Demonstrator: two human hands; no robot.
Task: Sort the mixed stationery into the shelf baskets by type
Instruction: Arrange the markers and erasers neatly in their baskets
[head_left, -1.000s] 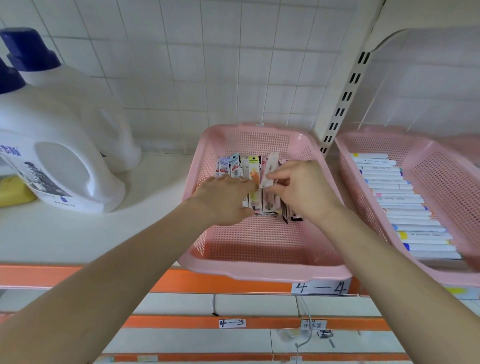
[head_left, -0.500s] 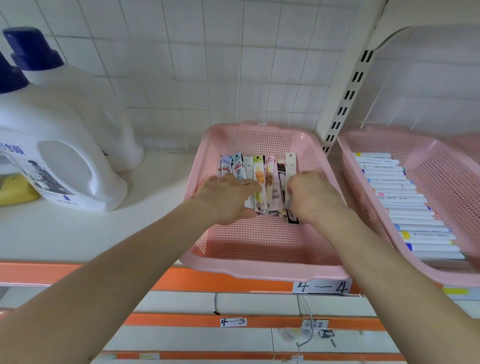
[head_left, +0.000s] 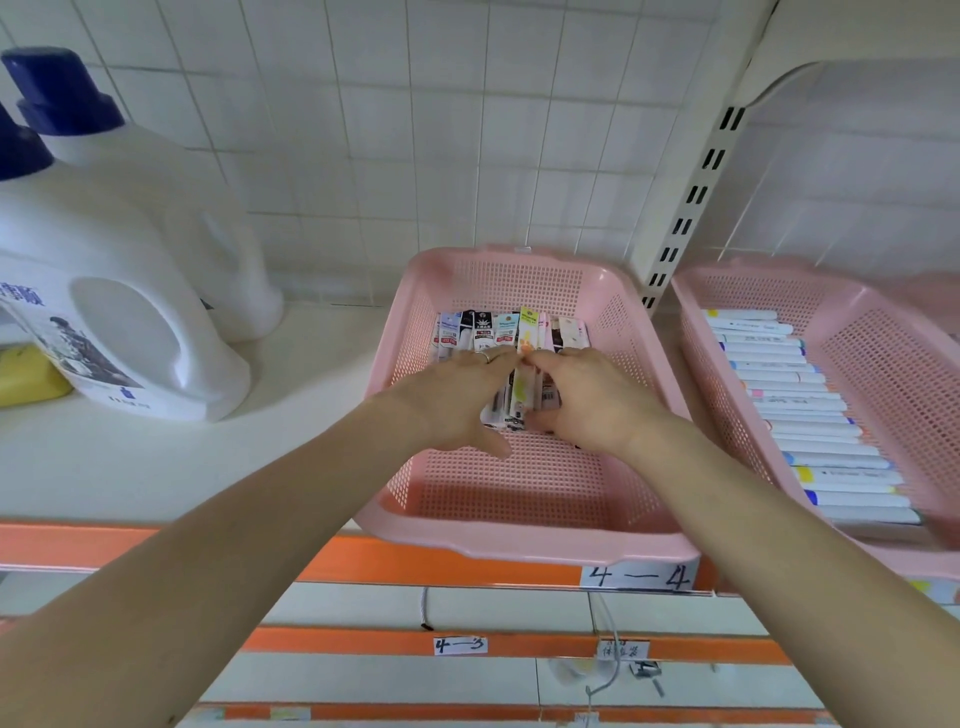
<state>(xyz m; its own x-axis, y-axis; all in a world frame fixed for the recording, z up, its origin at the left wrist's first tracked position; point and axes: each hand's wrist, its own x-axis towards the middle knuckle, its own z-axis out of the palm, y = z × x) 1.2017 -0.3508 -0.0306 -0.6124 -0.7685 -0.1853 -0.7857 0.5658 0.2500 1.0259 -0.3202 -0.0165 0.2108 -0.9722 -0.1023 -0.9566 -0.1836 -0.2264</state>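
Detergent jug (head_left: 104, 291): far left on the shelf (head_left: 156, 467), well apart from the baskets.
Middle basket (head_left: 519, 535): pink, with a row of packets (head_left: 483, 327) at its far end.
Right basket (head_left: 883, 374): markers (head_left: 810, 415) laid side by side.
Left hand (head_left: 452, 400): flat on the row, fingers straight, released.
Right hand (head_left: 592, 400): fingers curled over the row; grasping or not, cannot tell.
Yellow-topped packet (head_left: 527, 325): in the row, touched by both hands' fingertips.

A white tiled wall (head_left: 363, 130) with grey grout backs a pale shelf (head_left: 156, 457), evenly and softly lit. Its front edge carries an orange strip (head_left: 415, 564) with a handwritten label (head_left: 641, 577) reading "4—4". A cream slotted post (head_left: 691, 197) rises on the right; beyond it the back panel (head_left: 857, 171) looks like white wire grid, though it is blurred. Below, a lower orange edge (head_left: 337, 642) bears a smaller label (head_left: 461, 645) reading "4—3". Two white jugs (head_left: 119, 332) with blue caps stand at the left.
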